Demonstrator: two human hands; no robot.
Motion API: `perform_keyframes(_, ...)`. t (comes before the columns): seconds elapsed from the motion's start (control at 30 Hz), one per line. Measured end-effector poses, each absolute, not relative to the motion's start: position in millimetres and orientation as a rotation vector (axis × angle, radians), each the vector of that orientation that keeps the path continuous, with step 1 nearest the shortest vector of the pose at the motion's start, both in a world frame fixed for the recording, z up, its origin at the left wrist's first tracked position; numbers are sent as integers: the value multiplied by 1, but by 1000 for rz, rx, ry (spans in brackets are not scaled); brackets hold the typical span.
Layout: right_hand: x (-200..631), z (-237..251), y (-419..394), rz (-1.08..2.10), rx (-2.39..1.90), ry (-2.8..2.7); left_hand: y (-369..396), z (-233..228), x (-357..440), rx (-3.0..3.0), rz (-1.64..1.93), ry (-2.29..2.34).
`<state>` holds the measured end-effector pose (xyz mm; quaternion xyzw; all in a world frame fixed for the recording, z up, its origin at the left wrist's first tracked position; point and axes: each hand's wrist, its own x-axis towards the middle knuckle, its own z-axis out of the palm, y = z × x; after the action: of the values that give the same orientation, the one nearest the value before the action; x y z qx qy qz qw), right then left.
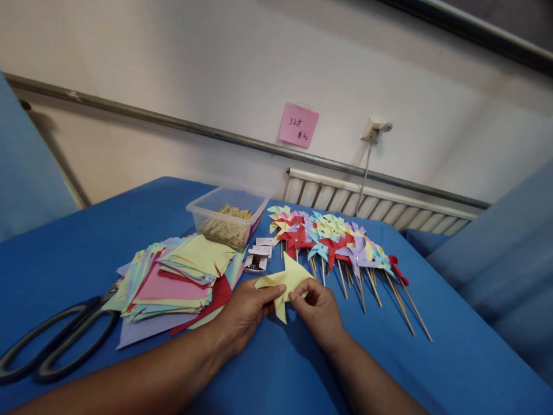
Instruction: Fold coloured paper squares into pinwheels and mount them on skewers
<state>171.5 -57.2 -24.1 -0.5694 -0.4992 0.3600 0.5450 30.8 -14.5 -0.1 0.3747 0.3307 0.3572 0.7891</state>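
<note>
Left hand point(244, 314) and right hand point(317, 308) pinching yellow paper point(287, 279) between them.

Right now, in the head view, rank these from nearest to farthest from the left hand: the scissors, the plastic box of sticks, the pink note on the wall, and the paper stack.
From the left hand:
1. Paper stack, just to its left on the table.
2. Plastic box of sticks, behind it, toward the wall.
3. Scissors, far left at the table edge.
4. Pink note, up on the wall.
</note>
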Motion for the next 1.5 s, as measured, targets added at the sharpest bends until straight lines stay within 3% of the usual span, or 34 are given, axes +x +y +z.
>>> perform_keyframes(0.7, 173, -13, -61, 894, -1148, -924, -14, -1, 30, 973, 721, 773)
perform_keyframes(0.9, 185, -10, -59, 1212, -1049, -966, -13, 1, 28, 1149, 624, 857)
perform_keyframes(1.17, 180, -12, -61, 1277, -1125, -1055, -11, 1, 28, 1265, 587, 898)
perform_keyframes(1.5, 159, -22, -59, 1004, -1081, -639, -25, -4, 38, 949, 759, 786)
